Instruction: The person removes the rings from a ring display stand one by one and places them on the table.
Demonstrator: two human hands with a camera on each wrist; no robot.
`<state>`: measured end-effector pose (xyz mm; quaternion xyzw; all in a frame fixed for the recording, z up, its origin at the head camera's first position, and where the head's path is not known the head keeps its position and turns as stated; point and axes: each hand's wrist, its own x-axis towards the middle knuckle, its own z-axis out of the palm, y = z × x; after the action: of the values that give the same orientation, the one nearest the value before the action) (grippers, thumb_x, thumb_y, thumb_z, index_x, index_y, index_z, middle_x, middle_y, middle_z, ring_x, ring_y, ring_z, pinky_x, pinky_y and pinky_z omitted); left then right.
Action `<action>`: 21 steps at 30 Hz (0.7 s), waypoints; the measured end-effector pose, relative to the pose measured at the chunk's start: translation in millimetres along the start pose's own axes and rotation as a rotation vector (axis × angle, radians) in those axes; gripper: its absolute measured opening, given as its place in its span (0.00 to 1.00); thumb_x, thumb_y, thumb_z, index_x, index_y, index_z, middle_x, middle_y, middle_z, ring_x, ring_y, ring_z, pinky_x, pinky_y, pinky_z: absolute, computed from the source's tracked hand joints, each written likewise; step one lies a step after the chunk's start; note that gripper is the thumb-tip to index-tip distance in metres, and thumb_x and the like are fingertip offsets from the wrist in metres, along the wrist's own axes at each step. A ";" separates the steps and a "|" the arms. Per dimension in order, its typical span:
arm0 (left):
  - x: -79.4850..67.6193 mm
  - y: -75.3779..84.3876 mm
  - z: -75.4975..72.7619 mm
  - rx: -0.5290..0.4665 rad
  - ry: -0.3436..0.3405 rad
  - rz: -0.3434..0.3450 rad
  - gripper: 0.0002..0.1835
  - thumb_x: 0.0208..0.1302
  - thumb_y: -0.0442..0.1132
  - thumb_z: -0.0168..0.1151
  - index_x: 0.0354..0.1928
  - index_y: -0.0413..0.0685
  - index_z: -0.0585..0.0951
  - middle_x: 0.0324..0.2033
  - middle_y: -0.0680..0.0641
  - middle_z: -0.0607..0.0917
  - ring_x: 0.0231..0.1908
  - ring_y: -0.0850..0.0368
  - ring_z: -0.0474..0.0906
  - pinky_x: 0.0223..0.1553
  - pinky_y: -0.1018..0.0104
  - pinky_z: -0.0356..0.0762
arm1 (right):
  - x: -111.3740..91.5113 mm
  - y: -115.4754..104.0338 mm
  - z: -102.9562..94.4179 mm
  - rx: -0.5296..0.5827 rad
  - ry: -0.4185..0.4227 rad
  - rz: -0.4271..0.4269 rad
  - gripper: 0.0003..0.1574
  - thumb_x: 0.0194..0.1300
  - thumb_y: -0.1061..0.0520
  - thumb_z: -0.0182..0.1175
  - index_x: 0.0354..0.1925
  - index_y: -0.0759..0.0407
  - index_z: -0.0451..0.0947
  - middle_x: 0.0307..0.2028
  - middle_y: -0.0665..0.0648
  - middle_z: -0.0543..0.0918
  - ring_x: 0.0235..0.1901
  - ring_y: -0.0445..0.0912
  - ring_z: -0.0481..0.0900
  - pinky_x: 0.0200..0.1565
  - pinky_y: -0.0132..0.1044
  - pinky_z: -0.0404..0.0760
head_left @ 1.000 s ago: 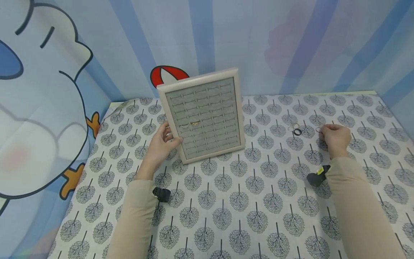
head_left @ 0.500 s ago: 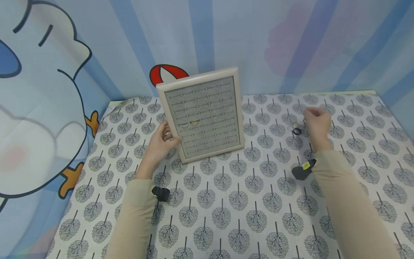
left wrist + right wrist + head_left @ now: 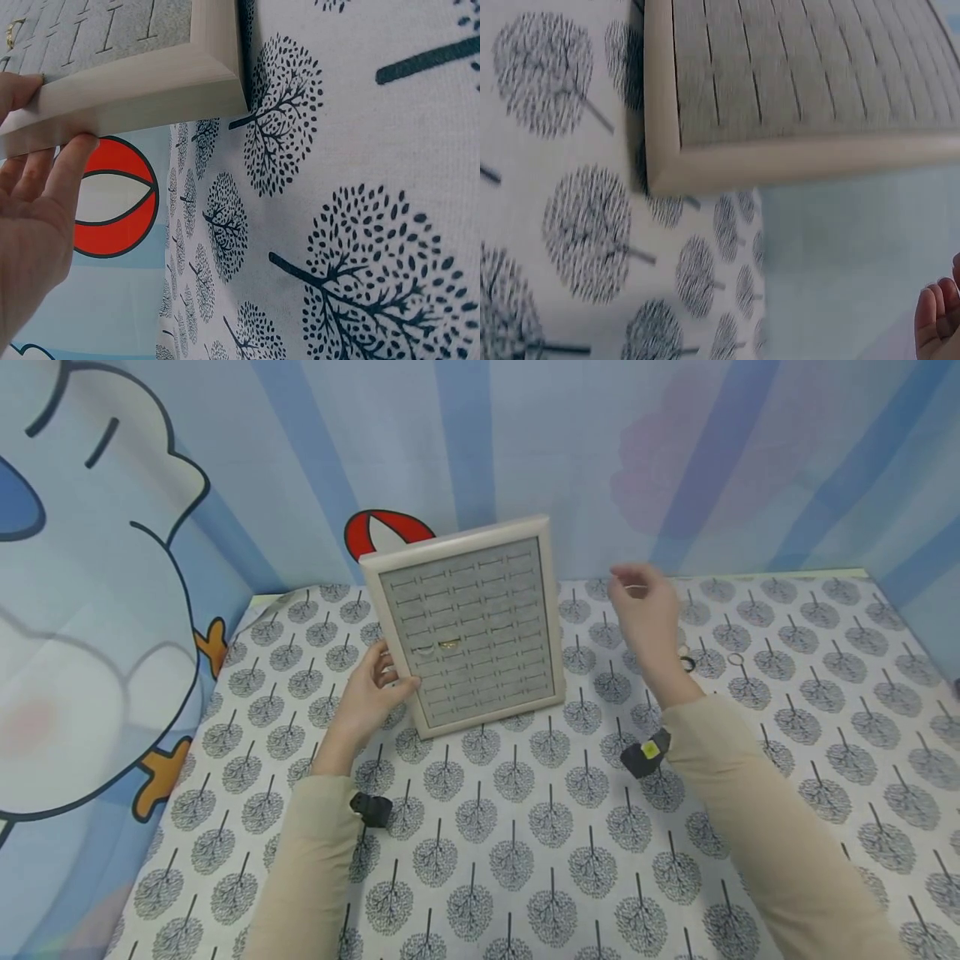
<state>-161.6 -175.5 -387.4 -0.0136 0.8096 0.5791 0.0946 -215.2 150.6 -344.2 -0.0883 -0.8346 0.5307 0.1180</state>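
A cream-framed ring display board with grey slotted lining stands tilted on the table. Two rings sit in its slots: a silver-coloured ring and a gold-coloured ring, also in the left wrist view as a gold ring. The left hand grips the frame's left side, thumb in front and fingers behind. Right of the board, in the air, the right hand has thumb and fingertips pinched together, on what looks like a thin ring, mostly hidden. The right wrist view catches only curled fingers.
A black ring lies on the table, partly behind the right hand. Further right lies a pale ring. The tree-print tablecloth covers the table up to the blue cartoon backdrop. Each wrist wears a small black camera.
The right hand has left the table beside the pale ring, rising and moving left past the loose rings toward the board. That pale ring stays put. The left hand and board keep their place.
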 end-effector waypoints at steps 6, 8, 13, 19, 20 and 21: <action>-0.5 0.0 0.5 0.007 -0.002 0.003 0.38 0.64 0.38 0.59 0.72 0.58 0.53 0.62 0.43 0.70 0.66 0.47 0.65 0.67 0.49 0.66 | -22.4 -21.9 29.8 -0.021 -0.048 -0.268 0.16 0.65 0.62 0.52 0.51 0.66 0.75 0.47 0.63 0.80 0.45 0.51 0.78 0.48 0.37 0.80; -0.9 0.7 0.6 0.010 -0.002 0.005 0.38 0.64 0.38 0.59 0.72 0.58 0.53 0.62 0.43 0.70 0.66 0.47 0.65 0.67 0.48 0.66 | -30.6 -26.0 40.7 -0.064 -0.067 -0.366 0.15 0.65 0.63 0.53 0.49 0.66 0.76 0.45 0.63 0.80 0.42 0.52 0.79 0.45 0.40 0.81; -1.3 1.6 0.8 0.009 -0.005 0.006 0.38 0.64 0.38 0.59 0.72 0.57 0.53 0.62 0.42 0.70 0.66 0.47 0.65 0.67 0.48 0.67 | -49.7 -34.1 65.5 -0.159 -0.178 -0.542 0.12 0.63 0.64 0.55 0.46 0.66 0.77 0.43 0.62 0.81 0.43 0.51 0.79 0.49 0.40 0.81; -1.0 1.1 1.5 0.003 -0.003 0.005 0.38 0.64 0.38 0.59 0.72 0.58 0.53 0.62 0.42 0.70 0.66 0.46 0.65 0.67 0.48 0.66 | -63.7 -41.8 83.3 -0.241 -0.322 -0.591 0.13 0.63 0.63 0.57 0.47 0.63 0.78 0.46 0.59 0.83 0.48 0.50 0.79 0.57 0.38 0.78; -1.2 1.3 1.7 0.002 -0.002 0.005 0.37 0.64 0.39 0.59 0.72 0.58 0.53 0.62 0.42 0.70 0.66 0.46 0.65 0.67 0.48 0.66 | -65.0 -42.3 85.4 -0.249 -0.337 -0.592 0.13 0.63 0.63 0.57 0.47 0.63 0.78 0.47 0.59 0.83 0.48 0.50 0.79 0.57 0.38 0.78; -1.3 1.3 1.9 0.003 -0.002 0.005 0.37 0.64 0.38 0.59 0.72 0.58 0.54 0.62 0.43 0.70 0.66 0.47 0.65 0.67 0.48 0.66 | -66.1 -42.7 87.3 -0.250 -0.351 -0.590 0.13 0.63 0.63 0.58 0.47 0.63 0.78 0.46 0.59 0.83 0.48 0.50 0.79 0.56 0.38 0.79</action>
<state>-160.2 -173.4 -386.6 -0.0111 0.8105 0.5781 0.0939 -178.3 39.1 -348.1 0.2348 -0.8903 0.3746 0.1091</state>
